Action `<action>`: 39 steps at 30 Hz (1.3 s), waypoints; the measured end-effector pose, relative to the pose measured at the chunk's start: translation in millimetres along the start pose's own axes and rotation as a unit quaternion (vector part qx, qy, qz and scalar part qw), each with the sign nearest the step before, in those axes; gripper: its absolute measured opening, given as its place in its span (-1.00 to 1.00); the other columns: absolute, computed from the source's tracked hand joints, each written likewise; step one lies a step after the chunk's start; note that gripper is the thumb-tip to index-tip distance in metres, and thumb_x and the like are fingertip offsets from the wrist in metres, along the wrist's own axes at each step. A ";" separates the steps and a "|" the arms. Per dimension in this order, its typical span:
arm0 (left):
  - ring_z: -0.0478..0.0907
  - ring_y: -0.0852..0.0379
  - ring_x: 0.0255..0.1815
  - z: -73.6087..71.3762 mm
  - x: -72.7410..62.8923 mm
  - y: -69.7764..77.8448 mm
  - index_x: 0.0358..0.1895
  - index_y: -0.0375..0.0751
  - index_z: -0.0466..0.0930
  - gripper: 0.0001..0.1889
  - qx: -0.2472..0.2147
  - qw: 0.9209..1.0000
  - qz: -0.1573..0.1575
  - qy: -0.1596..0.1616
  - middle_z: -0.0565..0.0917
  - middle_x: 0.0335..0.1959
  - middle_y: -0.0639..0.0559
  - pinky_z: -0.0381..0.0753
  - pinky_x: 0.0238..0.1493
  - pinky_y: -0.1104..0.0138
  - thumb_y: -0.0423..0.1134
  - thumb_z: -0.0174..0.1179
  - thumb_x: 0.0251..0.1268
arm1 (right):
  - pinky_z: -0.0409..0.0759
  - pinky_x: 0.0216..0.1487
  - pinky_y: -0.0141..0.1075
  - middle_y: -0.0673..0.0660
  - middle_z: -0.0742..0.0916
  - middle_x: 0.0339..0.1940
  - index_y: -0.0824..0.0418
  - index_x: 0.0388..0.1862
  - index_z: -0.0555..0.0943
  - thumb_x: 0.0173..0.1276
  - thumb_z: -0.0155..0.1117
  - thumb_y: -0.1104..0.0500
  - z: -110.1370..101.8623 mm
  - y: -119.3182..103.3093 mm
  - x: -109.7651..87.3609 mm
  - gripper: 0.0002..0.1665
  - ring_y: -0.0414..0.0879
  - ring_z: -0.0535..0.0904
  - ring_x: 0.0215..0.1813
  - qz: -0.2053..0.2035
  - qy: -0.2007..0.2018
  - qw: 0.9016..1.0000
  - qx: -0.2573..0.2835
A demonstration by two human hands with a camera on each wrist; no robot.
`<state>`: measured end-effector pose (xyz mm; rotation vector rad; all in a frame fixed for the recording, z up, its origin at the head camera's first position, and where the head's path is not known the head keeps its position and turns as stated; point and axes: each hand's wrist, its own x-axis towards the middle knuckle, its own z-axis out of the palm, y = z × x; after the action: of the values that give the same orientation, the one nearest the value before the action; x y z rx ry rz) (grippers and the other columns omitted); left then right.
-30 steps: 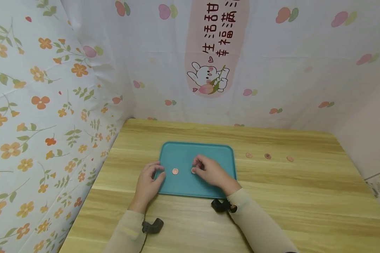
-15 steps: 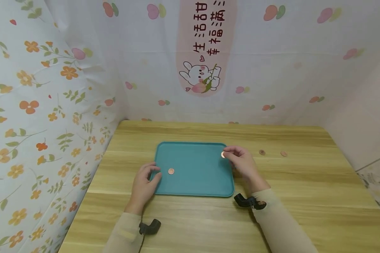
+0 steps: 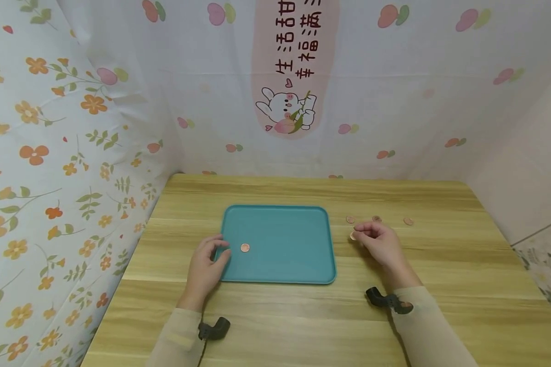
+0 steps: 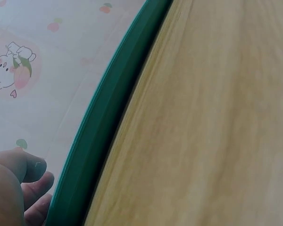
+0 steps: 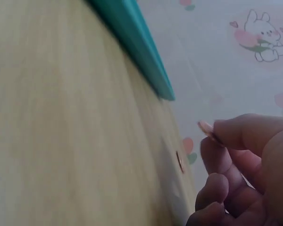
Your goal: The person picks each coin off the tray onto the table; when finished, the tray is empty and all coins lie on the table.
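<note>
copper-coloured coin (image 3: 353,236) logged in the right hand (image 3: 380,246), pinched between thumb and fingertips; my right wrist feed shows it jutting past the thumb tip, raised off the tabletop (image 3: 294,326). held position: just right of the teal tray (image 3: 280,264), clear of its rim. three loose coins (image 3: 350,219) lie in a row farther out, the leftmost just beyond the held one. a tray coin (image 3: 245,247) rests near the left hand (image 3: 209,265), whose relaxed fingers lie along the tray's left rim, gripping nothing; i cannot tell whether they touch.
</note>
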<state>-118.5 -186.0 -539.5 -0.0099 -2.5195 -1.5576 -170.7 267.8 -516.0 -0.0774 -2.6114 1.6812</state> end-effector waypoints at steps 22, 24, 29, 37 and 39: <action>0.46 -0.19 0.47 0.3 0.4 0.1 -0.01 -0.33 0.73 -0.85 0.006 1.000 -0.004 -0.001 0.56 0.37 -0.20 0.46 0.53 0.04 -0.40 0.36 0.43 | 0.55 -0.33 -0.42 0.05 0.79 -0.36 0.23 -0.18 0.80 0.39 0.56 0.21 2.9 9.9 -7.2 -0.87 -0.16 0.60 -0.35 -0.056 -0.014 0.988 -0.144; 0.46 -0.19 0.47 0.6 0.0 0.1 -0.01 -0.32 0.73 -0.85 0.005 1.000 -0.005 0.000 0.56 0.37 -0.20 0.46 0.52 0.03 -0.40 0.36 0.43 | 0.54 -0.34 -0.42 0.05 0.79 -0.36 0.23 -0.18 0.80 0.39 0.56 0.22 3.0 9.3 -7.1 -0.88 -0.15 0.58 -0.36 -0.060 -0.015 0.986 -0.154; 0.48 -0.20 0.46 0.3 -0.2 -0.6 -0.01 -0.33 0.73 -0.85 0.007 1.000 -0.002 0.001 0.57 0.37 -0.20 0.49 0.50 0.00 -0.41 0.36 0.42 | 0.54 -0.36 -0.41 0.03 0.78 -0.36 0.23 -0.17 0.79 0.38 0.56 0.23 4.6 7.4 -8.0 -0.88 -0.15 0.57 -0.36 -0.069 -0.021 0.983 -0.169; 0.48 -0.20 0.45 -0.4 0.2 0.3 -0.02 -0.32 0.73 -0.85 0.008 1.000 -0.001 0.001 0.57 0.37 -0.20 0.50 0.49 0.02 -0.40 0.36 0.42 | 0.54 -0.34 -0.41 0.07 0.78 -0.31 0.26 -0.12 0.79 0.39 0.55 0.24 4.7 5.9 -7.6 -0.85 -0.12 0.57 -0.33 -0.060 -0.029 0.984 -0.166; 0.48 -0.21 0.45 -0.5 0.3 0.4 -0.02 -0.32 0.73 -0.85 0.008 1.000 -0.002 0.002 0.57 0.37 -0.21 0.50 0.49 0.01 -0.40 0.36 0.42 | 0.53 -0.35 -0.40 0.06 0.77 -0.31 0.25 -0.11 0.78 0.38 0.55 0.23 4.5 5.6 -7.2 -0.84 -0.12 0.56 -0.33 -0.056 -0.031 0.984 -0.167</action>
<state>-118.7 -186.3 -538.9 -0.0009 -2.5302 -1.5373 -163.6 265.6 -522.9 0.1132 -2.8577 1.2169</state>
